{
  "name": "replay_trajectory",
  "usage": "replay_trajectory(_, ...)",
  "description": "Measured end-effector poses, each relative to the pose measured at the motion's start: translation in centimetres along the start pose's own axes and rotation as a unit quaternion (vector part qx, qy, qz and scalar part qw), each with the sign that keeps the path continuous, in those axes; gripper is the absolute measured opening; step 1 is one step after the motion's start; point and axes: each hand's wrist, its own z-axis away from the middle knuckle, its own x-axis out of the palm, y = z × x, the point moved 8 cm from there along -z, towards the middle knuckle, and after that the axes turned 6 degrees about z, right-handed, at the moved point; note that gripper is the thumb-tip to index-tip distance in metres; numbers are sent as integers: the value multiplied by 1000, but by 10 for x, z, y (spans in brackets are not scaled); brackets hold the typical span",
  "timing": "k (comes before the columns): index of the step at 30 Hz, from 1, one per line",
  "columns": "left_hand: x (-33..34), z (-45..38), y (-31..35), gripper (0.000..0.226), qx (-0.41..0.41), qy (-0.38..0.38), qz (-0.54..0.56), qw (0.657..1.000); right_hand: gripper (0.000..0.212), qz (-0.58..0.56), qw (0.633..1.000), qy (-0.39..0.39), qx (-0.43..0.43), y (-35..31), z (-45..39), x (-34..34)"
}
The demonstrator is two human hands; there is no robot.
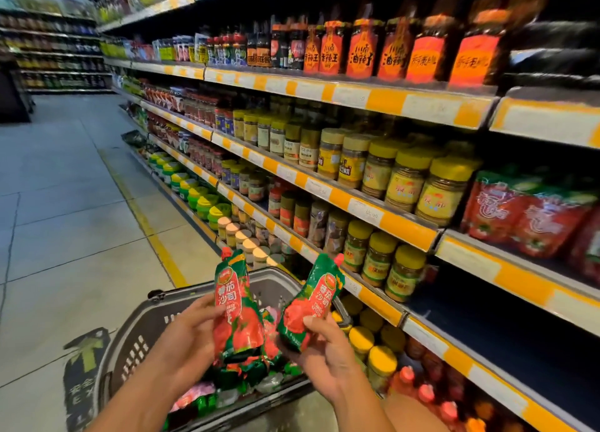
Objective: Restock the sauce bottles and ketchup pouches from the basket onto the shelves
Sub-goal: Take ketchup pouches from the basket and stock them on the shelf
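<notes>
Both hands are gripping ketchup pouches, left hand [186,331] one pouch [234,305], right hand [328,350] another [311,301], above the basket [136,340]; next, I judge, carrying them toward the red pouches [526,210] shelved at 3 o'clock.

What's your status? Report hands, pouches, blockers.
Left hand grips one ketchup pouch, right hand grips another. Both above the basket, more pouches inside. Nothing blocking the shelf.
</notes>
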Motion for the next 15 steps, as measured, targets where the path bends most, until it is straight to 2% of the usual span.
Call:
replay_trajectory(2,19,7,-8,49,-3,-15,-33,999,60,-22,999,26,-16,-8,11,-8)
replay_trajectory(4,34,13,-14,55,3,-23,-47,999,70,-15,996,73,-44,-20,24,-16)
replay_trajectory(6,49,17,-22,77,3,-33,-59,998,91,-11,989,119,-87,-36,39,-28)
replay_trajectory(8,66,21,-31,88,-2,-53,-86,995,93,3,981,151,-123,-51,52,-45)
replay_trajectory(12,109,26,-58,54,-5,-106,-130,986,81,78,970,166,-162,-81,91,-78)
replay_trajectory(15,141,33,-84,48,-10,-126,-166,978,60,111,964,172,-169,-98,129,-114)
